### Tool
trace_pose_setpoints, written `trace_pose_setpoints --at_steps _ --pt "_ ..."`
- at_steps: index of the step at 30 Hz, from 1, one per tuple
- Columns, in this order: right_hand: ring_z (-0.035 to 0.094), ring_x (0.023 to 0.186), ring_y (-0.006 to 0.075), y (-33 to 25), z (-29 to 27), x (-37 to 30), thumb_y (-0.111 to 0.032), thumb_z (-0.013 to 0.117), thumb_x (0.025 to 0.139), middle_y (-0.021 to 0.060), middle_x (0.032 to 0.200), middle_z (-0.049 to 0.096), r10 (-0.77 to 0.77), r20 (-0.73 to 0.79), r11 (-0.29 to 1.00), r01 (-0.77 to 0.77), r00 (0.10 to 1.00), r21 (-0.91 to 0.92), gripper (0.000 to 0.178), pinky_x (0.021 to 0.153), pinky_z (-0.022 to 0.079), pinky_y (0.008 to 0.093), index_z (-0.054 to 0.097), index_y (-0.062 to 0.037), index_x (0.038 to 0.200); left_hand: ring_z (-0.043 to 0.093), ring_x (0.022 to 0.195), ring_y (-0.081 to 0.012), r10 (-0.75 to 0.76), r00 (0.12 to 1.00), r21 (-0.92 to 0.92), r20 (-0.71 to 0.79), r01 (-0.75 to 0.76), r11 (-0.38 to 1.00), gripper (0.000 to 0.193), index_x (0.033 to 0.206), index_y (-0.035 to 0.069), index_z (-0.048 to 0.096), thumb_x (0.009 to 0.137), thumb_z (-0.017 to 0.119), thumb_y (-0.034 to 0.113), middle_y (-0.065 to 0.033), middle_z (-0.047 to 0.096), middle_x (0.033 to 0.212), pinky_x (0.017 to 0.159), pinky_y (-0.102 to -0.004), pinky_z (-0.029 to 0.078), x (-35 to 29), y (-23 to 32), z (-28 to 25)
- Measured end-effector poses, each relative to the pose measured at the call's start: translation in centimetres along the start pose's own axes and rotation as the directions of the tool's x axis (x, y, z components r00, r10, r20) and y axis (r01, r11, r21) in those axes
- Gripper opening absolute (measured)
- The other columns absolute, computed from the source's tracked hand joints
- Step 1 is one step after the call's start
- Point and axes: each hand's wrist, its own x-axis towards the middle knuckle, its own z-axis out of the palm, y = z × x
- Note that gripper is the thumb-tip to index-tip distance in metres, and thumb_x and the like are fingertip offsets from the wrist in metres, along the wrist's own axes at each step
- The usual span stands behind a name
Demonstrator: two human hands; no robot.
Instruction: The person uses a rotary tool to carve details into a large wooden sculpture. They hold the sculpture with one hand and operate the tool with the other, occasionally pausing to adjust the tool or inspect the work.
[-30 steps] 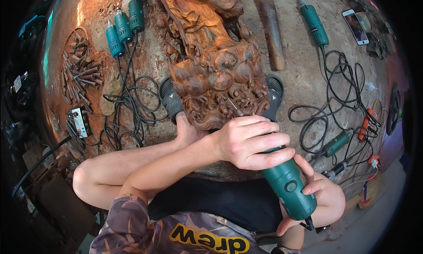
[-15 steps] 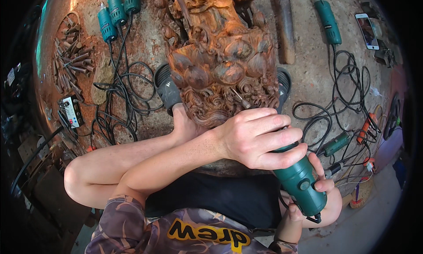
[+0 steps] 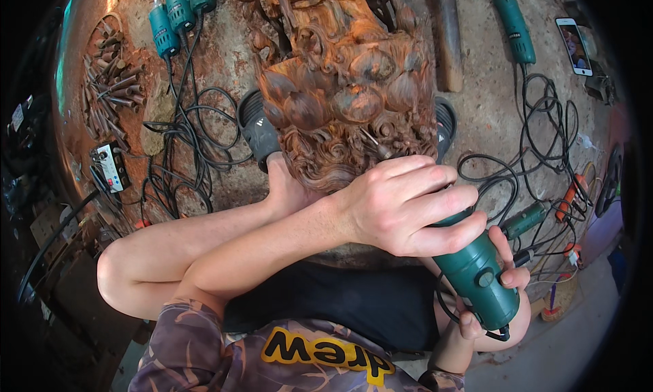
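Observation:
A green electric die grinder [image 3: 479, 280] with a thin metal bit [image 3: 373, 142] slants across my lap. My left hand [image 3: 411, 205] wraps round its front end from above, fingers curled over the body. Farther back, my right hand [image 3: 507, 273] grips the rear of the body, with thumb and fingers on opposite sides and the palm hidden. The bit points at the near end of a brown wood carving [image 3: 357, 110] with rounded bulges and curling scrolls. Whether its tip touches the wood, I cannot tell.
Several green grinders [image 3: 178, 11] and a pile of metal bits [image 3: 112, 89] lie at the left, near a power strip [image 3: 110, 167]. Tangled cables [image 3: 544, 113], another grinder [image 3: 515, 28] and a phone [image 3: 574, 46] are at the right. My sandalled foot [image 3: 257, 130] is beside the carving.
The grinder and both hands have shifted slightly to the right in the picture. The bit's tip sits a little farther up and right on the scrolls. Both hands keep their grip.

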Motion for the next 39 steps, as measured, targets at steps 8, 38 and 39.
trace_pose_setpoints --at_steps 8,38,39 --pt "0.04 0.151 0.0545 1.2 0.4 -0.5 -0.018 0.086 0.075 0.042 0.164 0.03 -0.113 -0.099 0.988 0.102 0.989 -0.114 0.077 0.122 0.041 0.0596 0.046 -0.0154 0.14 0.071 0.078 -0.0189 -0.021 1.0 -0.006 0.008 0.021 1.0 0.033 0.112 0.019 0.075 0.08 0.077 0.023 -0.0033 0.073 0.097 0.064 -0.0291 0.059 0.0 0.0 0.3" --pt "0.038 0.153 0.055 0.6 1.1 -0.5 -0.013 0.1 0.07 0.0359 0.162 0.04 0.007 -0.211 1.0 -0.003 0.977 0.018 0.068 0.122 0.04 0.0606 0.056 -0.02 0.122 0.067 0.083 -0.0209 -0.04 0.999 -0.004 0.021 0.04 0.999 0.033 0.11 0.016 0.072 0.079 0.075 0.023 -0.0034 0.069 0.101 0.066 -0.0301 0.056 0.0 0.3 0.1" --pt "0.038 0.152 0.0552 0.8 0.7 -0.1 -0.013 0.097 0.071 0.0373 0.163 0.035 -0.04 -0.123 0.999 0.037 0.992 -0.028 0.073 0.12 0.044 0.0615 0.052 -0.0187 0.129 0.067 0.084 -0.0212 -0.042 0.999 -0.001 0.024 0.042 0.999 0.032 0.11 0.015 0.071 0.079 0.074 0.023 -0.0035 0.068 0.102 0.067 -0.0305 0.056 0.0 0.3 0.2"
